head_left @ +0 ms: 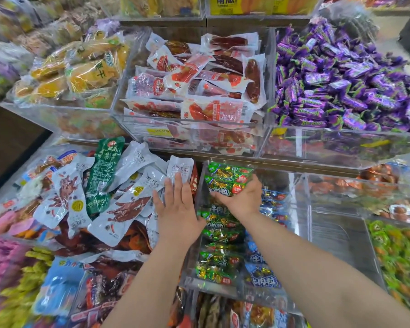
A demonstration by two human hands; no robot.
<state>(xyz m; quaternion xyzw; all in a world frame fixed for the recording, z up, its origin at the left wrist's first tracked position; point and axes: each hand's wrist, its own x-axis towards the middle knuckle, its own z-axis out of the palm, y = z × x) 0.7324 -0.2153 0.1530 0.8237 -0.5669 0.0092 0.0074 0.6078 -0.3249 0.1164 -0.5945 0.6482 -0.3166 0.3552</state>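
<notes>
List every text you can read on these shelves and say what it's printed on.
"牛肉粒": green packets gripped by the right hand, also blue packets.
"虎皮凤爪": white pouch at the left hand fingertips.
"果干": yellow fruit packet.
"南瓜": yellow box on top.
"8.8": yellow price tag, blurred, so uncertain.
Green pouch and purple sweets: too blurred to read.

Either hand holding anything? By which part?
Right hand grips the green packets at their right end. Left hand lies flat on a grey pouch, holding nothing.
</notes>
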